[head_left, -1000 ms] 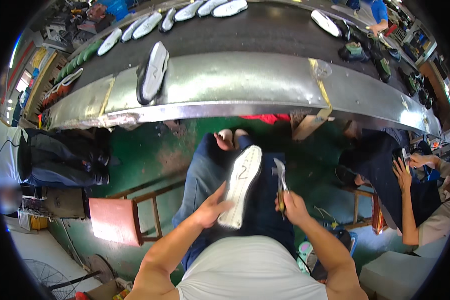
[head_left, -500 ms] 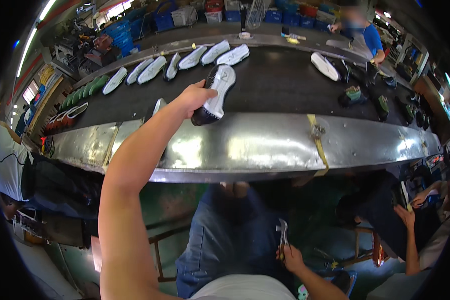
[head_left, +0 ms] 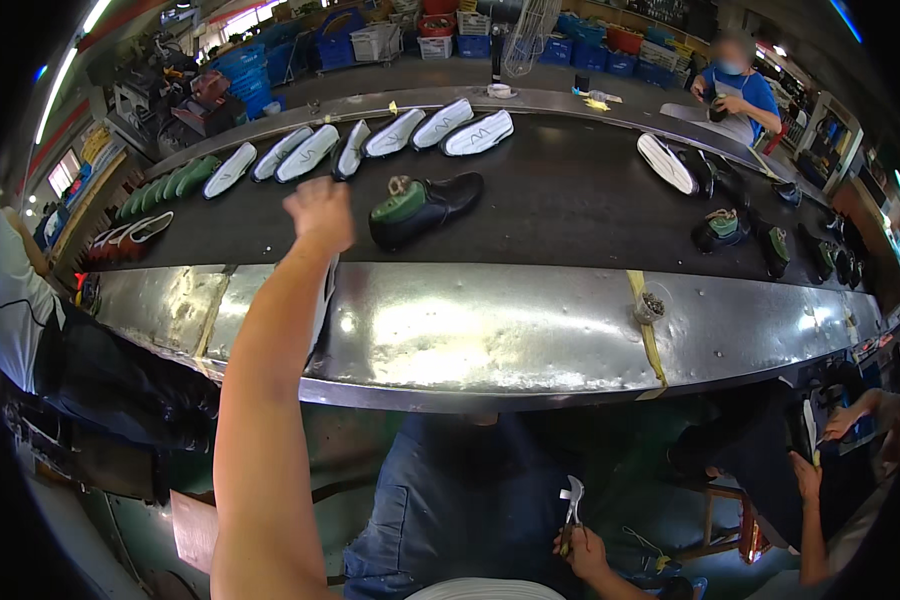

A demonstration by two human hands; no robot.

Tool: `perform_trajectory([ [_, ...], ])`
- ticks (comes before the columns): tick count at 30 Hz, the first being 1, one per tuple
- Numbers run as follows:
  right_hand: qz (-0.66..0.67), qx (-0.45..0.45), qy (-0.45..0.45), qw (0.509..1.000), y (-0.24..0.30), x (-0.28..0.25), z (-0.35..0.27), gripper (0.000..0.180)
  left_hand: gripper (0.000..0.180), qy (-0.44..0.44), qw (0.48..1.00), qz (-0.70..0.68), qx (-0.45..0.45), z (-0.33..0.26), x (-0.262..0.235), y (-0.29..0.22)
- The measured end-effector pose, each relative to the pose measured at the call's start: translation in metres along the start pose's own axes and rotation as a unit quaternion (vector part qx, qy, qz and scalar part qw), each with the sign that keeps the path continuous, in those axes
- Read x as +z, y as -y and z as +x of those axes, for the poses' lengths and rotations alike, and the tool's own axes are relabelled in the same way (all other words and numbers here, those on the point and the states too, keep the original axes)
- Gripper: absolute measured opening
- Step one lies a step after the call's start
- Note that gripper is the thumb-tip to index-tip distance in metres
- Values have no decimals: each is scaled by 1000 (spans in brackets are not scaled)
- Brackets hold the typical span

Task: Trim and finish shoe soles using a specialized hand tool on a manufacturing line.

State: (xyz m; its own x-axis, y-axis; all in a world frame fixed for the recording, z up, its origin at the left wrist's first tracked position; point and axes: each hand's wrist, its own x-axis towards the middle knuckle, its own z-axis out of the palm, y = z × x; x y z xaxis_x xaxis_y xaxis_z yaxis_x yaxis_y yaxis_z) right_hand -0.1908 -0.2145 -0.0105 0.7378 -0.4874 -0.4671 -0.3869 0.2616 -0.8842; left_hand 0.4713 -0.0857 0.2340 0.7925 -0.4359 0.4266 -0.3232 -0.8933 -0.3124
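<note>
My left hand [head_left: 320, 212] reaches over the dark belt [head_left: 560, 200] with its fingers apart and nothing in them. Just right of it a black shoe [head_left: 445, 200] on a green last [head_left: 402, 208] rests on its side or sole, I cannot tell which. Low at my lap, my right hand [head_left: 582, 552] grips the handles of a pair of lasting pincers [head_left: 573, 495], metal jaws pointing up. Beyond my left hand, several white-soled shoes [head_left: 307, 153] lie sole up in a slanting row. Partly hidden by my left forearm, another pale-soled shoe [head_left: 324, 305] is on the metal edge.
A shiny metal ledge [head_left: 490, 325] runs along the near side, with a small cup of tacks [head_left: 649, 308]. Green lasts [head_left: 170, 188] line the left; more lasted shoes [head_left: 722, 230] sit at right. A co-worker [head_left: 735, 95] stands across the belt; others sit on both sides.
The shoe held sole up in my left hand is now let go and lies on the belt, turned over. My left hand has moved left. The pincers stay in my right hand.
</note>
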Motion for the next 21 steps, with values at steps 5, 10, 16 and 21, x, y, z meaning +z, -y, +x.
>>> perform_trajectory([
  [5,22,-6,39,999,-8,3,3,47,71,335,890,-280,-129,-7,61,126],
  [10,27,-36,31,998,-27,5,-6,48,52,361,664,-645,-113,-88,-22,104],
  [16,47,-4,43,998,-29,8,-8,46,58,223,397,-882,-124,-288,-84,22],
  [21,-205,-90,69,972,42,23,-22,22,65,228,371,-893,-115,-415,-85,-67],
])
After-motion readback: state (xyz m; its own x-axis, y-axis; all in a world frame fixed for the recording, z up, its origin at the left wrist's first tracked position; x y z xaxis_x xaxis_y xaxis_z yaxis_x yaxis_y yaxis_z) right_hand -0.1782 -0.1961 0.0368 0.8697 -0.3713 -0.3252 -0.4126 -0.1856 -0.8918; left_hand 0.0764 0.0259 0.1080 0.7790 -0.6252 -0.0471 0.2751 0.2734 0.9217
